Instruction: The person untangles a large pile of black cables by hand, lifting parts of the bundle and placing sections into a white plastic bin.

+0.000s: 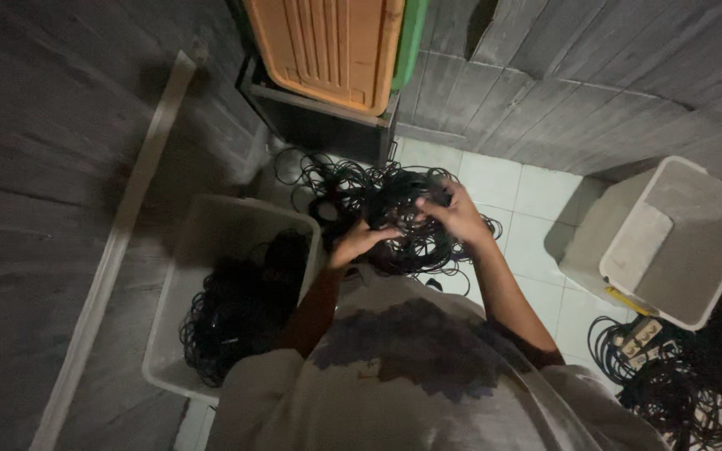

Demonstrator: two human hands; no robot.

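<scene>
Hands meet mid-frame: your left hand [354, 242] and right hand [455, 213] both close their fingers on the tangled black cable bundle [394, 209], just right of the cable-filled grey tub [202, 250] at lower left.

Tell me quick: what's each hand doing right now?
Left hand: closed on the tangle of black cables.
Right hand: closed on the same tangle, higher up.

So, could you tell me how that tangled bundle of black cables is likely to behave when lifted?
The black cable bundle looks floppy: loops sag below both hands. Strands probably snag and drag along, being tangled. It likely won't roll.
</scene>
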